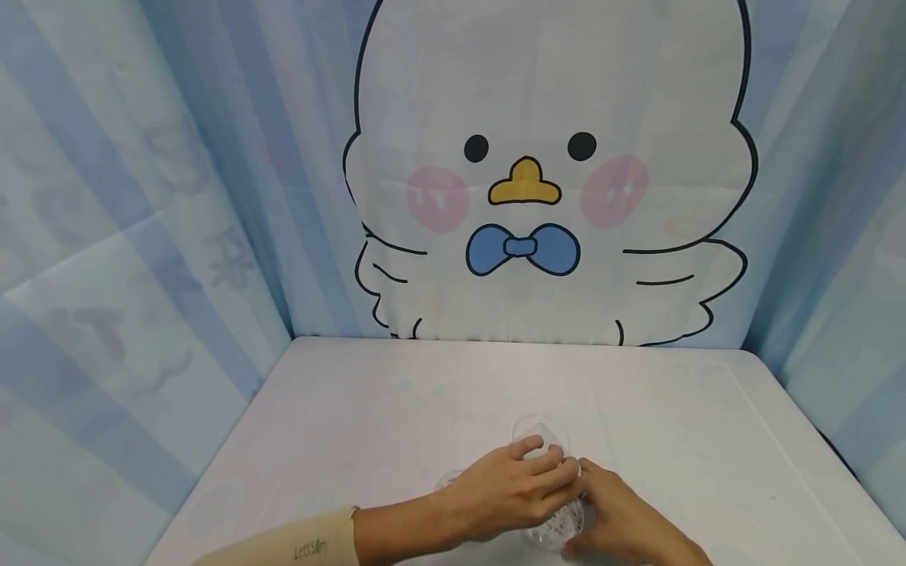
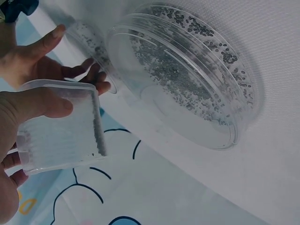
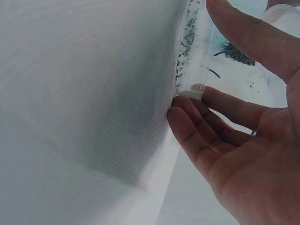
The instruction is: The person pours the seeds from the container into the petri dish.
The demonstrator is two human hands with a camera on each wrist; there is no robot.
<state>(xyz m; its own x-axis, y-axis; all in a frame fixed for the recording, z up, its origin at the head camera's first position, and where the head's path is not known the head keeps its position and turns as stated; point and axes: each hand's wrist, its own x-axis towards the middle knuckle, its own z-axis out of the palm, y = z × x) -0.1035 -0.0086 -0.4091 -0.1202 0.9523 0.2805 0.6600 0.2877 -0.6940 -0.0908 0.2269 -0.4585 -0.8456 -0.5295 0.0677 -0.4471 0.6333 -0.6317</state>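
Observation:
My left hand (image 1: 520, 487) holds a small clear square plastic box (image 2: 61, 136), tilted over a round clear dish. Small dark grains lie along one side of the box. In the left wrist view the thumb presses one face and the fingers curl behind it. My right hand (image 1: 623, 515) grips the rim of the clear dish (image 3: 192, 56) between thumb and fingers. Dark grains (image 1: 559, 527) are scattered inside this dish. In the head view the left hand largely hides the box.
Another round clear dish (image 2: 173, 89), apparently stacked, holds many dark grains near the left wrist. A further clear round piece (image 1: 539, 424) lies beyond the hands on the white table (image 1: 396, 393). Patterned blue curtains (image 1: 106, 236) surround the table on three sides.

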